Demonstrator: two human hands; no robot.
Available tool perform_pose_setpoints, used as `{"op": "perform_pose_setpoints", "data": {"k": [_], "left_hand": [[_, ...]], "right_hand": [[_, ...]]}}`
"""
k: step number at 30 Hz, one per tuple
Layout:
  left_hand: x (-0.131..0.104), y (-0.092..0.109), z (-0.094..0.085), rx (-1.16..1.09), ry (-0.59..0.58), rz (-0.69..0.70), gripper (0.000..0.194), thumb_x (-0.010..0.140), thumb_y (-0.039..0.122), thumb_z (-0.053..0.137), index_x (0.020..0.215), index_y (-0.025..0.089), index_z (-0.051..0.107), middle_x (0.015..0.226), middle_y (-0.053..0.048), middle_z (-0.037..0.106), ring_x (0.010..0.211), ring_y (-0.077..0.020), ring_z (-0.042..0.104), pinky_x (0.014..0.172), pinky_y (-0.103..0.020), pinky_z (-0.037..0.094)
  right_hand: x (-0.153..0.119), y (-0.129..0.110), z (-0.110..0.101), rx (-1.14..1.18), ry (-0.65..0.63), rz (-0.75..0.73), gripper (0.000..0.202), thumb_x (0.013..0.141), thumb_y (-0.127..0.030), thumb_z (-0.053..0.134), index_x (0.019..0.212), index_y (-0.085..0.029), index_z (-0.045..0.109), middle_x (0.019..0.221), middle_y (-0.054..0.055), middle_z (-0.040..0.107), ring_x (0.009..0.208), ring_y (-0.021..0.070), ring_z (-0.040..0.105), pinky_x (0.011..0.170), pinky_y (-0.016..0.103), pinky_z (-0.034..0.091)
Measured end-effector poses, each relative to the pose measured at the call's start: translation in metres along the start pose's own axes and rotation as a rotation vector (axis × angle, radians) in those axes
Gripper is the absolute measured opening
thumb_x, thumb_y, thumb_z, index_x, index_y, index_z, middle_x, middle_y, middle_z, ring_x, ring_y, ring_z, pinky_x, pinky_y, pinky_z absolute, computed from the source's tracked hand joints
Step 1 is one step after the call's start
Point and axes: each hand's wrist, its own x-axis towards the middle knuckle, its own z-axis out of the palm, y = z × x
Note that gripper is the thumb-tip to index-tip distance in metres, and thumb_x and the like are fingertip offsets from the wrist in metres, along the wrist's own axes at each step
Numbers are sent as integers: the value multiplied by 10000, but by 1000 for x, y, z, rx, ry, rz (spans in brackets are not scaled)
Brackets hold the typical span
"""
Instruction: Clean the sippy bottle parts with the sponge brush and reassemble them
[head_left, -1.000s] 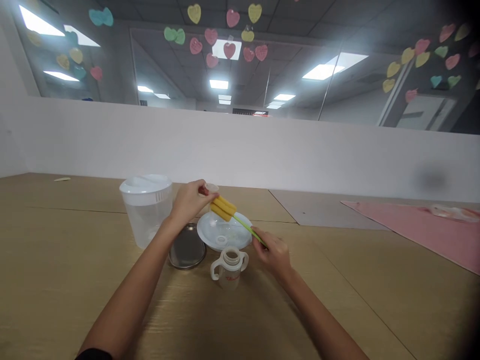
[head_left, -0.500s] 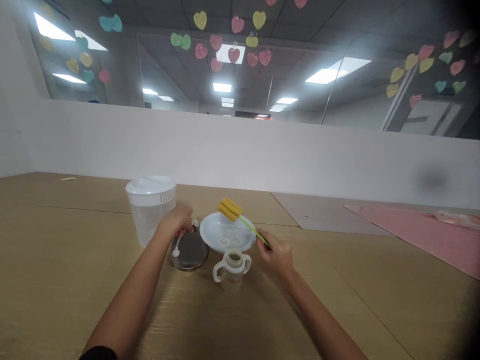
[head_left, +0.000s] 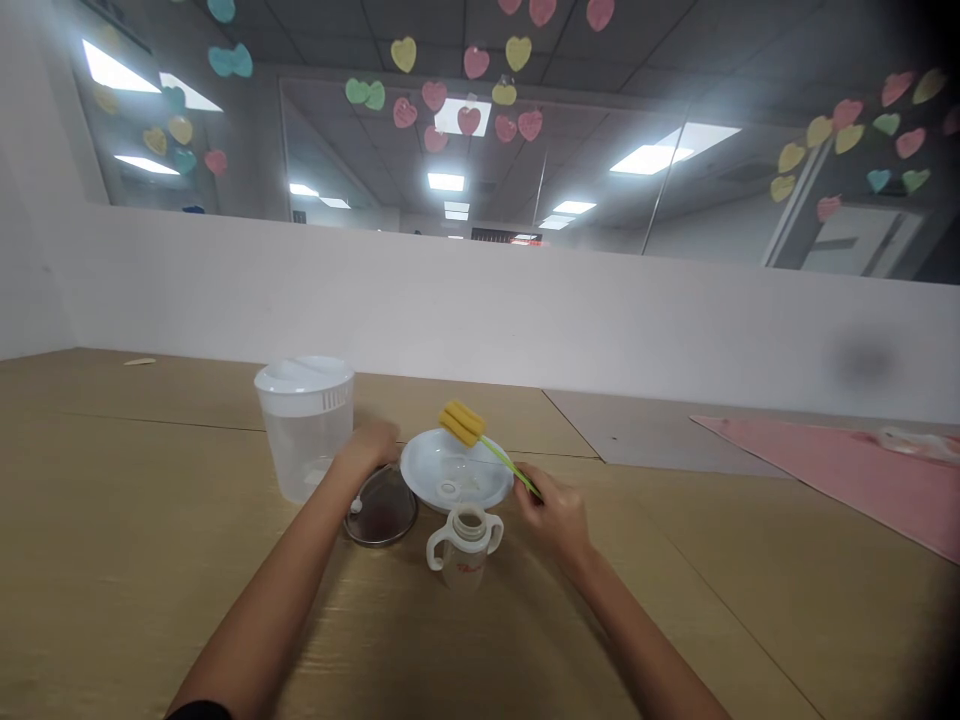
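Note:
My right hand is closed round the green handle of a sponge bottle brush. Its yellow sponge head is over the far side of a white bowl, which has a small clear-and-white part lying in it. In front of the bowl a two-handled baby bottle stands upright with its mouth uncovered. My left hand, smeared by motion, is at the far edge of a round dark tray; its fingers cannot be made out. A small white piece shows at the tray's left side.
A lidded translucent white bucket stands just left of my left hand. At the right lie a grey mat and a pink cloth with a clear plastic wrapper. A white wall bounds the table's far side.
My left hand has shifted slightly right and its fingers have blurred. The long white piece under it now shows only as a small end. My right hand and the brush have hardly moved.

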Motion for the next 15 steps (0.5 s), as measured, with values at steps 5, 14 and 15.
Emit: {"op": "perform_pose_setpoints", "data": {"k": [5, 14, 15], "left_hand": [[0, 35, 12, -120, 64, 240, 415, 823, 265, 537, 1224, 161, 557, 1245, -133, 592, 1145, -236, 554, 941, -295, 419], [2, 58, 42, -174, -30, 328, 293, 782, 221, 520, 1027, 135, 657, 1088, -177, 663, 1008, -295, 618, 840, -362, 466], [2, 59, 42, -188, -28, 345, 286, 789, 228, 509, 1014, 138, 659, 1089, -173, 663, 1007, -289, 616, 839, -358, 465]], "right_hand": [[0, 0, 1, -7, 2, 8, 257, 873, -217, 432, 897, -160, 681, 695, 36, 723, 447, 103, 589, 485, 205, 415], [0, 0, 1, -12, 21, -38, 241, 874, -198, 434, 892, -149, 669, 684, 30, 717, 482, 116, 618, 488, 207, 416], [0, 0, 1, -12, 12, -40, 242, 874, -199, 432, 896, -152, 668, 681, 28, 716, 480, 114, 617, 490, 206, 417]]}}
